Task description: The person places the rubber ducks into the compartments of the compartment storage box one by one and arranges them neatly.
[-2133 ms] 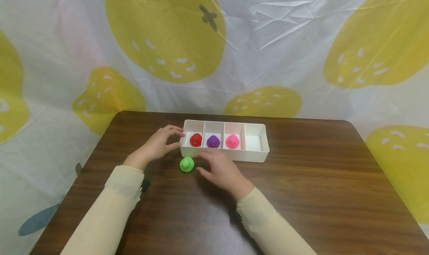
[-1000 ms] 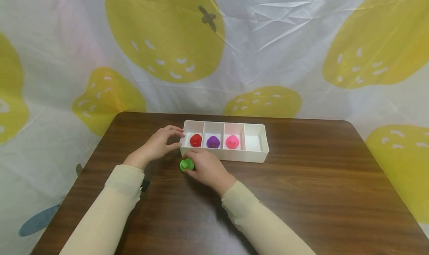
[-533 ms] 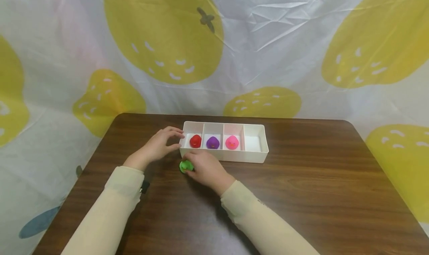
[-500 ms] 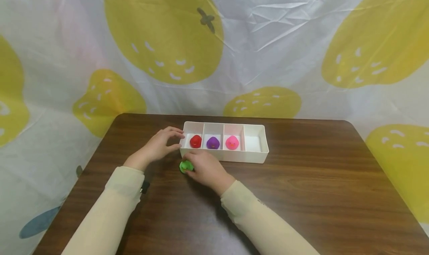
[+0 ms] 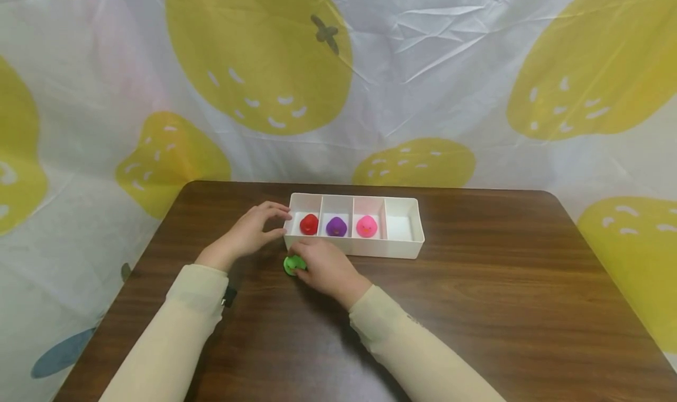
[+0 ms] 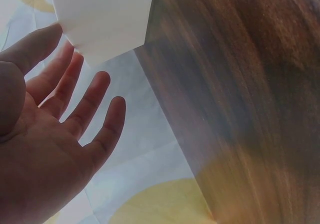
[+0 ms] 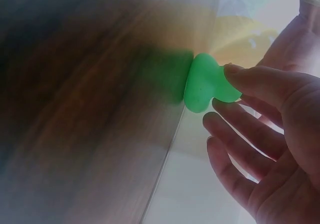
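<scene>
My right hand pinches a green toy duck by its head, between thumb and fingers. In the right wrist view the duck sits on the tabletop. Just behind it stands a white divided box. My left hand is at the box's left end, and its thumb and some fingertips meet the end wall. From left to right the box holds a red duck, a purple duck and a pink duck, one per compartment. The rightmost compartment holds nothing.
Brown wood-grain table lies under everything, its far edge a little behind the box. A white cloth printed with yellow fruit hangs behind. Both forearms, in cream sleeves, cross the near part of the table.
My right hand has moved left from beside the green duck and taken hold of its head. Over the last second both hands have kept their places. The duck stays on the table.
</scene>
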`<state>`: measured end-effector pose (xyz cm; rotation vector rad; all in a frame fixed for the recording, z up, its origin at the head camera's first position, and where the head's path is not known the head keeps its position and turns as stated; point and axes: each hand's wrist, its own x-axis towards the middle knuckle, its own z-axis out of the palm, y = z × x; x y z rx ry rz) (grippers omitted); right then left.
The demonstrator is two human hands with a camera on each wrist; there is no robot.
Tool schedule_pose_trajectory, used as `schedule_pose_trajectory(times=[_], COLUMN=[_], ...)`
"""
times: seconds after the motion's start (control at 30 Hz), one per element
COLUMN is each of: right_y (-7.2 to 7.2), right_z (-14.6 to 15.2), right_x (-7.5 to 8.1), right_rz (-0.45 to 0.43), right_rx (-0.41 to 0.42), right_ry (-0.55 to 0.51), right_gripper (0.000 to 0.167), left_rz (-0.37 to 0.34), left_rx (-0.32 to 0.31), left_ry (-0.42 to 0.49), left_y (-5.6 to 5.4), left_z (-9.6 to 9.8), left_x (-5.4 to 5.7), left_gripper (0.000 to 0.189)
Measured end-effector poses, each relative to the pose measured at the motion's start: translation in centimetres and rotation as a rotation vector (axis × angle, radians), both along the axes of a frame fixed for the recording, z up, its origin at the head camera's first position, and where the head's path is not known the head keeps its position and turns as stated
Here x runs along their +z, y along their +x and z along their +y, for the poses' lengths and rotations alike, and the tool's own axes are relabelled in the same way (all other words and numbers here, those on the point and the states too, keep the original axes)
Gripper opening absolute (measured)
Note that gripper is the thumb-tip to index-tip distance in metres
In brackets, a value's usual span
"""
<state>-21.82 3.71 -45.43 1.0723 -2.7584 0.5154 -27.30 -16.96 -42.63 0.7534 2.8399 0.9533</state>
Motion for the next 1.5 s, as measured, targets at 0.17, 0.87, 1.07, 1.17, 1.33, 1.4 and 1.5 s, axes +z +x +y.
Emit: schedule_pose_trajectory(times=[0.17,0.87,1.07,1.17,1.33,1.4,1.5], right_y=[0.0,0.3,0.4,0.5,0.7,0.8,0.9], right_z=[0.0,0.4,0.8,1.0,1.5,1.7,1.8], right_x=[-0.1,0.2,0.4,0.5,0.6,0.7,0.7], right_rz=[0.008,0.028,0.031,0.038,0.05,0.056,0.061], right_rx=[0.009,0.039,0.04,0.037,0.034,0.035,0.037], right_ry=[0.001,-0.019,-0.017,-0.02,-0.03,-0.03,-0.028], right_gripper=[0.026,0.027,0.027,0.027,0.028,0.028,0.028], left_rz=[0.004,0.002,-0.004,-0.006,-0.001,-0.001,-0.006], left_rx=[0.001,0.006,0.013,0.013,0.014,0.013,0.014], left_ry=[-0.003,-0.002,-0.004,-0.002,-0.003,-0.005,-0.006], left_y=[0.0,0.0,0.0,0.0,0.0,-0.1,-0.1], left_z=[0.0,-0.2,-0.2,-0.2,-0.2,-0.2,-0.2], left_x=[0.0,-0.1,0.0,0.0,-0.1,-0.2,-0.2], left_gripper=[0.031,0.03,0.03,0.031,0.031,0.031,0.031])
